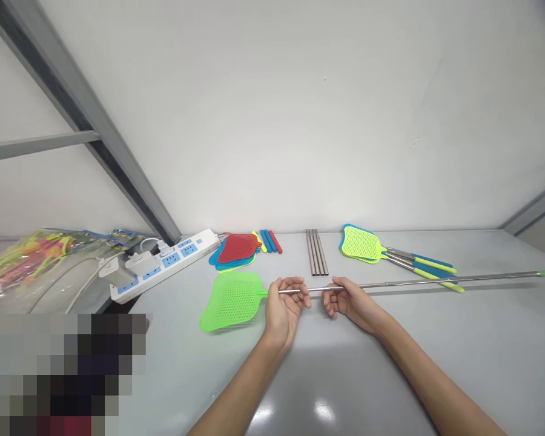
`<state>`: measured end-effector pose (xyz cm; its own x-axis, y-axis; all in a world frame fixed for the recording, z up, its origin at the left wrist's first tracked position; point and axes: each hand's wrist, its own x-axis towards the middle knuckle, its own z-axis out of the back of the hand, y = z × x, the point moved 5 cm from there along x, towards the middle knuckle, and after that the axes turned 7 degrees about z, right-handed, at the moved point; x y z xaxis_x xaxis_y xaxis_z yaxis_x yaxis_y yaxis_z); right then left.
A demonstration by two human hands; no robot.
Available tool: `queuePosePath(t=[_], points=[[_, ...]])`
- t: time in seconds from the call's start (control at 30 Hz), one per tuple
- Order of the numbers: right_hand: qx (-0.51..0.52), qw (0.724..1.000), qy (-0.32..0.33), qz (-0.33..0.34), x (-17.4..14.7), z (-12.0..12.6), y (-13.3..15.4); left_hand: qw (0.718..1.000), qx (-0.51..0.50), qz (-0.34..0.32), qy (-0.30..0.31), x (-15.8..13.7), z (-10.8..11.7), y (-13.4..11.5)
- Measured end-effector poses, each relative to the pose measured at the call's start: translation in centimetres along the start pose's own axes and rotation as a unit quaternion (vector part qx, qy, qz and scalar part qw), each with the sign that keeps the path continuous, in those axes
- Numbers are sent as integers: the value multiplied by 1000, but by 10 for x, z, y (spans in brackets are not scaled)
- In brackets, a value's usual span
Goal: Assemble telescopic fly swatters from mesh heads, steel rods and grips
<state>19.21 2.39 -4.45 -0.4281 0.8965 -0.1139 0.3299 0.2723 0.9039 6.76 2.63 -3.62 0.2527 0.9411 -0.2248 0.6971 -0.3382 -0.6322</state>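
A green fly swatter [233,301] with a long, drawn-out metal rod lies sideways across my two hands, its perforated head at the left and its green handle at the far right. My left hand [285,309] is curled round the rod just beside the head, palm turned up. A short way along, my right hand [347,303] grips the same rod between thumb and bent fingers. Behind the hands lie several bare metal tubes [317,253]. Left of these are loose swatter heads [240,249] in red, blue and yellow, with short coloured handle grips [269,241] next to them.
Several whole fly swatters [362,243], yellow and blue, are piled at the back right, behind the rod. A white power strip [166,266] with plugs and cables stands at the left. Beyond it lie clear plastic bags [31,260] of colourful items. A wall closes off the grey table's back edge.
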Motion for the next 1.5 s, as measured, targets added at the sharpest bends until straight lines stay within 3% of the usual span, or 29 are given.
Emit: queuePosePath(t=[0.37, 0.6, 0.73, 0.87, 1.5], points=[[23, 1000, 0, 0, 2, -1, -2, 1000, 18, -16, -4, -2, -2, -4], [47, 997, 36, -46, -2, 0, -1, 999, -22, 21, 36, -2, -8, -2], [61, 995, 54, -64, -4, -2, -1, 995, -11, 64, 81, -5, -11, -2], [70, 993, 64, -73, -4, -3, -2, 992, 1, 65, 105, -6, -11, -2], [46, 993, 91, -61, -3, -5, -6, 992, -1, 70, 106, -4, -7, 4]])
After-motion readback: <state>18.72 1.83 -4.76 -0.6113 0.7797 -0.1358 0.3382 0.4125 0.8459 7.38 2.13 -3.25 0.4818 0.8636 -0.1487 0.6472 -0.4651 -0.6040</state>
